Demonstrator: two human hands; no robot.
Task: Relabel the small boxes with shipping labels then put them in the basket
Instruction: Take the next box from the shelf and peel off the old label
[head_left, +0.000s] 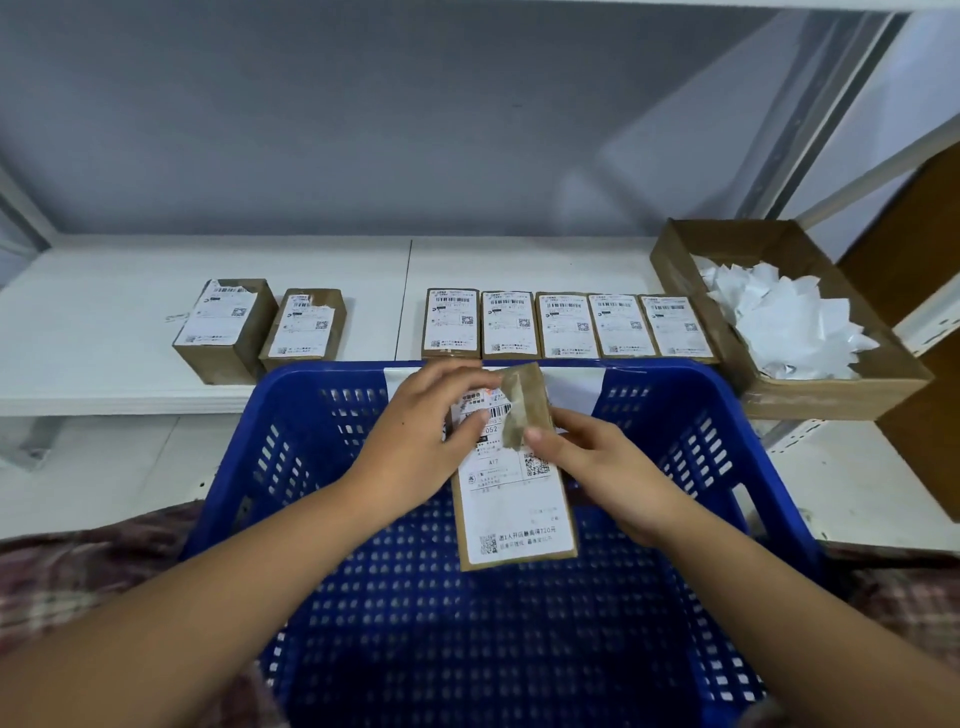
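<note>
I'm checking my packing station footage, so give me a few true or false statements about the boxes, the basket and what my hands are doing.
1. Seven small brown cardboard boxes with white labels sit on the white shelf. True.
2. The open cardboard tray on the right holds white paper scraps. True.
3. The hand-held labelled cardboard box is over that tray. False: it is over the blue perforated plastic basket.
4. Only the left hand touches the held box. False: the left hand grips it, and the right hand pinches a brown strip at its top end.
</note>
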